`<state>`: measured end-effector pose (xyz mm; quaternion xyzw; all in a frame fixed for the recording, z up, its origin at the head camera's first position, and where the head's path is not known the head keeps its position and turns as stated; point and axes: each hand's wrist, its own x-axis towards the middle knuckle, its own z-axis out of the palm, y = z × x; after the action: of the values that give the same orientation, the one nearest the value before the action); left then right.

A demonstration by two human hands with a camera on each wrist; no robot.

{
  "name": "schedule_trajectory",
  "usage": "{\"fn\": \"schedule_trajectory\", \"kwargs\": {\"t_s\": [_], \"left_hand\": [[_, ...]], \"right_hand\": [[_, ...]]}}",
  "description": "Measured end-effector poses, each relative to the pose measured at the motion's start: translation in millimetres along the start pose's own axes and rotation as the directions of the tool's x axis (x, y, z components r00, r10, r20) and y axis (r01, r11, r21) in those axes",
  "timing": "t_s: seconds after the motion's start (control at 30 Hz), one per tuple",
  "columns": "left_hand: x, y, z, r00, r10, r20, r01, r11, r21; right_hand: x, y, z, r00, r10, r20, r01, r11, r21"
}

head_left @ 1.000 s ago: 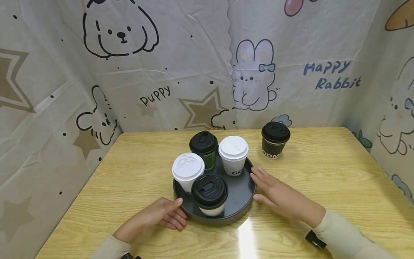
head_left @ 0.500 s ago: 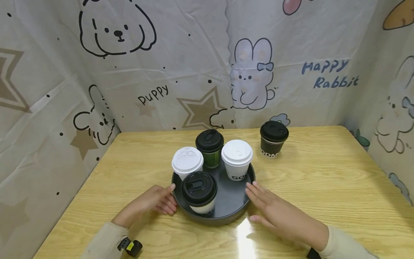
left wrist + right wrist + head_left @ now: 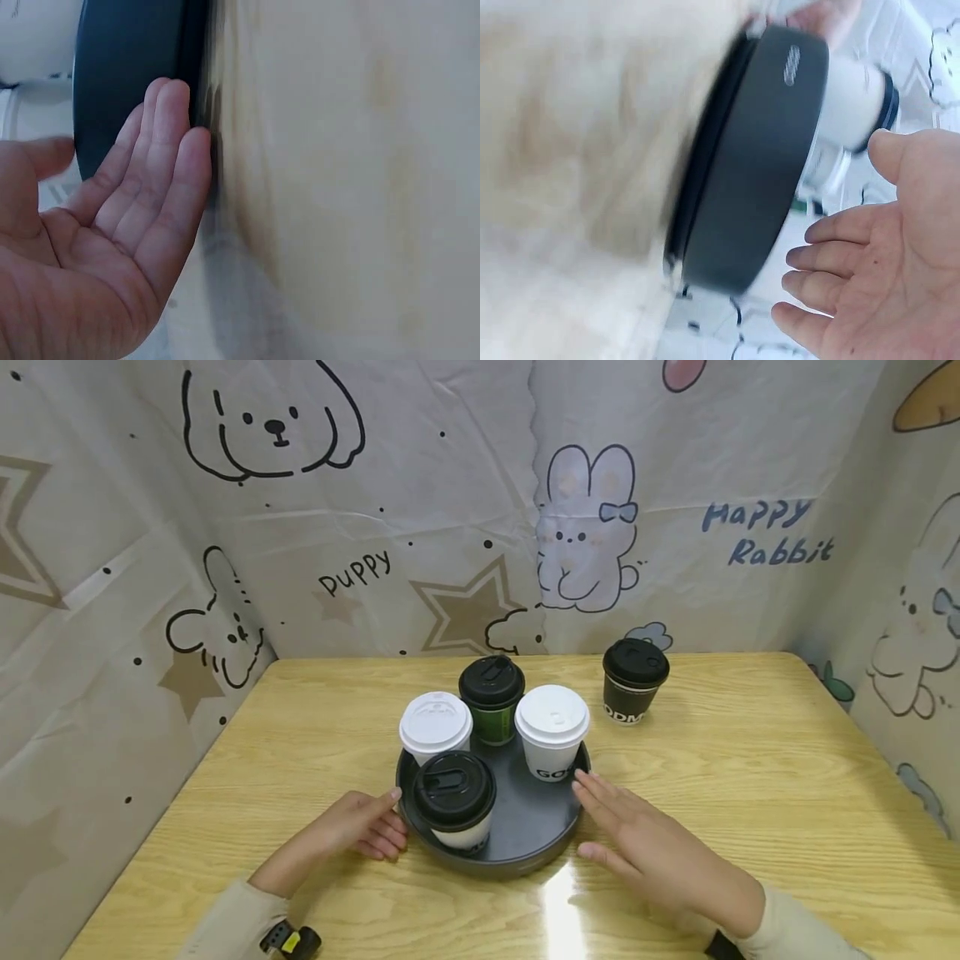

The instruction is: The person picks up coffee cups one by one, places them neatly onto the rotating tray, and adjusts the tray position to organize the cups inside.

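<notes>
A round dark grey tray with a raised rim stands on the table and bears several lidded paper coffee cups. A cream cup with a black lid is at its front left, a white cup behind it. Farther back is a green cup with a black lid, and at the right a white cup with a white lid. My left hand lies at the tray's left side, straight fingers against its outer wall. My right hand is at the right rim, fingers extended, thumb apart.
A black coffee cup with a black lid stands off the tray at the back right. A cloth printed with cartoon animals hangs behind and beside the wooden table.
The tray has turned clockwise with its cups: the front cup went left, the left one back, the green one right. My left hand moved back and left, my right hand slightly toward me.
</notes>
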<state>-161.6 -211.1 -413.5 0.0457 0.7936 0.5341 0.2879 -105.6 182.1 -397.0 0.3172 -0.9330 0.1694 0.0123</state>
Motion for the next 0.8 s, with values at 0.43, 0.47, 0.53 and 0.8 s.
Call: {"fn": "schedule_trajectory", "kwargs": {"t_s": [0.43, 0.47, 0.53, 0.8], "left_hand": [[-21.2, -2.4, 37.8, 0.963, 0.068, 0.261, -0.032, 0.99, -0.139], [-20.6, -2.6, 40.9, 0.966, 0.063, 0.25, -0.029, 0.99, -0.14], [-19.0, -3.5, 45.4, 0.97, 0.057, 0.235, -0.024, 0.99, -0.142], [-19.8, -6.3, 52.0, 0.969, 0.054, 0.242, -0.01, 0.984, -0.18]], "right_hand": [[31.8, 49.0, -18.0, 1.0, 0.029, 0.009, -0.029, 0.998, 0.06], [34.0, 50.9, -17.3, 1.0, 0.024, 0.01, -0.024, 0.998, 0.066], [38.4, 53.7, -15.5, 1.0, 0.012, 0.012, -0.013, 0.997, 0.082], [46.4, 59.0, -6.7, 0.999, -0.023, 0.041, 0.02, 0.997, 0.071]]}}
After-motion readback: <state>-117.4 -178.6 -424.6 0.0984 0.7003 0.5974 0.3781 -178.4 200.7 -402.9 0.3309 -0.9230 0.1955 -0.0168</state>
